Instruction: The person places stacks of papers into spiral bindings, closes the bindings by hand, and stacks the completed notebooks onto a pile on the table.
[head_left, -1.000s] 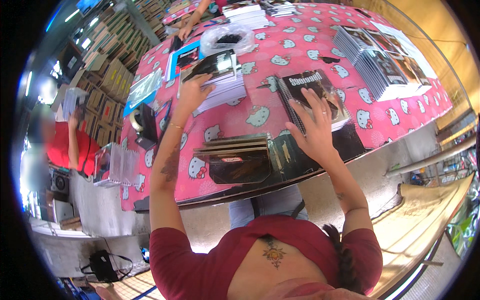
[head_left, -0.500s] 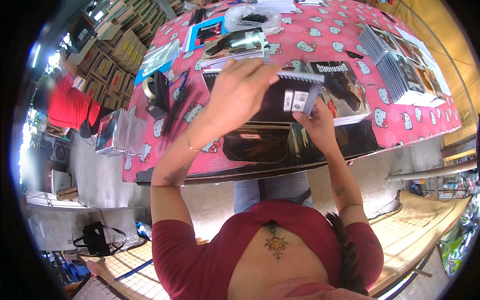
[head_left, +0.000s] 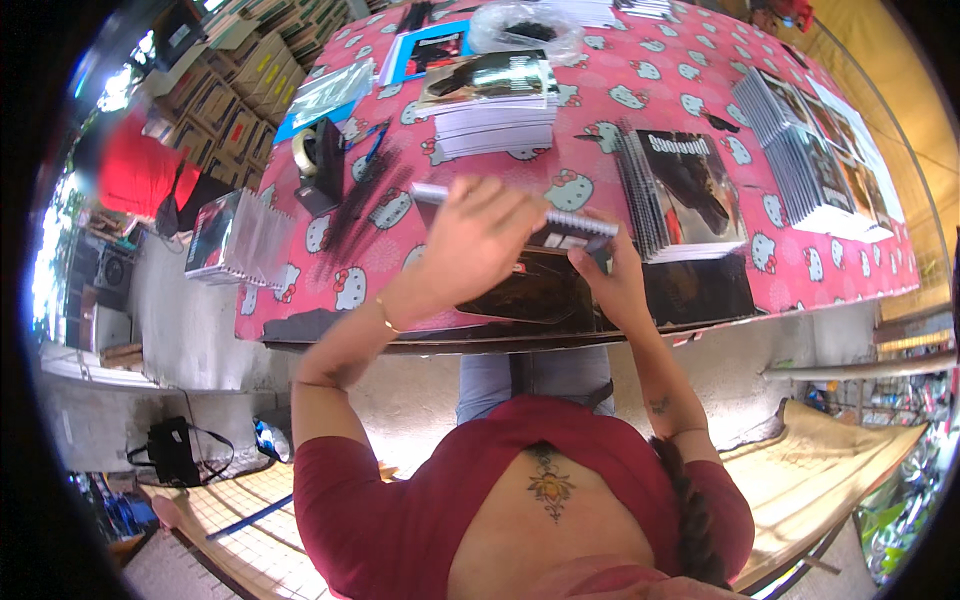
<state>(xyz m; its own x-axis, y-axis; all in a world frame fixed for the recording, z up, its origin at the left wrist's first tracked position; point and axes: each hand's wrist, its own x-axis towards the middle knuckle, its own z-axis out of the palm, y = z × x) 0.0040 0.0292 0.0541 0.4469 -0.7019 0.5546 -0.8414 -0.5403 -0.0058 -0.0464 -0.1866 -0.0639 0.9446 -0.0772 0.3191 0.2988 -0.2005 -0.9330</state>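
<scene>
The left hand lies spread, palm down, over a spiral-bound notebook with a dark glossy cover, its grip pressing the cover and wrapping nothing. The notebook sits on the pink patterned tabletop, near its front edge, just under both hands. It looks light and flat, the cover likely slick, the wire spine the stiffest part; the spine or a corner seems the surest hold. The right hand pinches the notebook's right corner, grip closed on it.
</scene>
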